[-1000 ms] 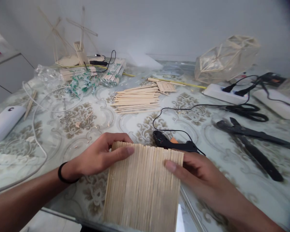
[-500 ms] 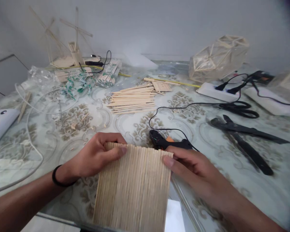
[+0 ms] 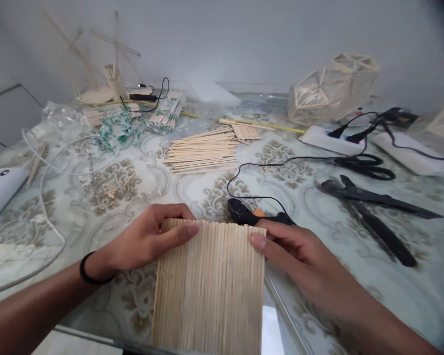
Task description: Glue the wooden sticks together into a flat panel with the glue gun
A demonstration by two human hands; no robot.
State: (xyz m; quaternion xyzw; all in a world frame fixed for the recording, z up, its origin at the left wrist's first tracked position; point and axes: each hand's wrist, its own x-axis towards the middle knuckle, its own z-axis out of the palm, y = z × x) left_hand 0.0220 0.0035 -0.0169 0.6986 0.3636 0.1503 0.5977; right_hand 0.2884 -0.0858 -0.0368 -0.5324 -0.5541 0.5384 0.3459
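A flat panel of thin wooden sticks (image 3: 210,286) laid side by side is held over the near table edge. My left hand (image 3: 148,239) grips its upper left corner, thumb on top and fingers curled behind. My right hand (image 3: 292,251) holds the upper right corner the same way. Just behind the panel lies a black glue gun (image 3: 257,217) with an orange trigger, close to my right fingers.
Loose wooden sticks (image 3: 203,150) lie mid-table. Black pliers (image 3: 373,207) and scissors (image 3: 366,165) sit at the right by a white power strip (image 3: 327,140). A stick polyhedron (image 3: 329,88) and a stick windmill model (image 3: 107,74) stand at the back. White cable and a white device (image 3: 2,190) are at left.
The stick panel has shifted slightly left and back with both hands still on its top corners; the view has panned a little to the right.
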